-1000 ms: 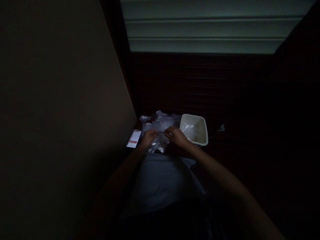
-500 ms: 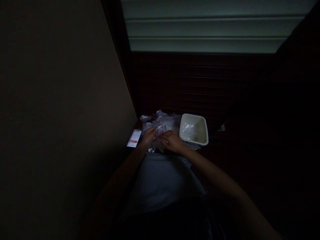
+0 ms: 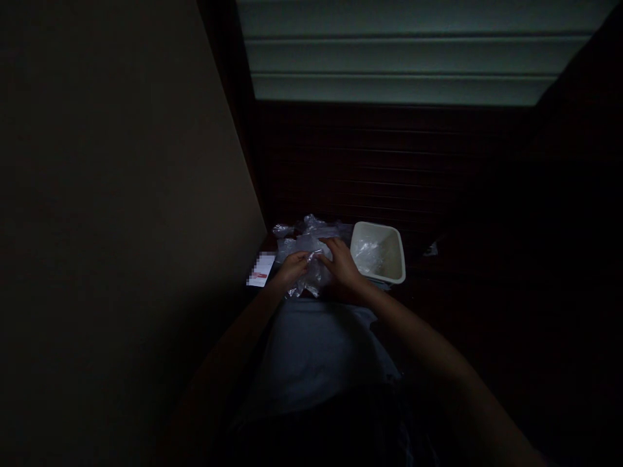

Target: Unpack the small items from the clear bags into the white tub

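Hands [image 3: 343,264] (close together) at plastic [image 3: 314,275].

A thin, crinkled piece of clear plastic [image 3: 315,254], possibly a bag though the dimness makes it hard to tell, is held over the middle of a loose heap of see-through plastic [image 3: 305,242], glossy and crumpled at its far left.

Right hand [image 3: 342,264] shifted, fingers [image 3: 333,243] spread wider

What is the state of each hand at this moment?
Left hand: closed, pinching clear plastic.
Right hand: open at the plastic; whether it grips any cannot be told.
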`<state>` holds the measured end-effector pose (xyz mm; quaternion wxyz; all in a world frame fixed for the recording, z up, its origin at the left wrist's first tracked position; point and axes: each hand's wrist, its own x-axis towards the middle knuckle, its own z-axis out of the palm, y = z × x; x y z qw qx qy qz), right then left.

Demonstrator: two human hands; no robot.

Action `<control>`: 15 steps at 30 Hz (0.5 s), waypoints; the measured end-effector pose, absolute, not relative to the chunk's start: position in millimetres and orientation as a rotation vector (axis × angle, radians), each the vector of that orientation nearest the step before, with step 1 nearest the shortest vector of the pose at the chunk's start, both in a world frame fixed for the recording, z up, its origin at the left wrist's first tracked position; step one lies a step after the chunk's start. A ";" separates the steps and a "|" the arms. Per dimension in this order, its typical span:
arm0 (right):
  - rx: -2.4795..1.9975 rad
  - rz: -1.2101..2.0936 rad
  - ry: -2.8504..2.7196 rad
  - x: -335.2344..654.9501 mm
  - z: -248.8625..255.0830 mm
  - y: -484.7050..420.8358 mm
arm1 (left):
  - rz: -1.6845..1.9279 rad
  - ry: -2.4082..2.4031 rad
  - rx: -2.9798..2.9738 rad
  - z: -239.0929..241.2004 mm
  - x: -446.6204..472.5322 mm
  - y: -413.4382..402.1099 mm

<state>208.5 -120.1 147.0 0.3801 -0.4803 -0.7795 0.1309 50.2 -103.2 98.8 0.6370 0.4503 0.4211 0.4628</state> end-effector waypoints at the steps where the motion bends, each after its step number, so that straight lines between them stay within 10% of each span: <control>1: -1.225 0.381 -1.994 208.2 145.2 -118.3 | 1.056 0.966 1.021 100.3 50.5 -103.9; 15: -1.214 0.922 -1.490 207.8 130.9 -104.3 | 1.033 0.981 1.039 102.6 50.7 -113.1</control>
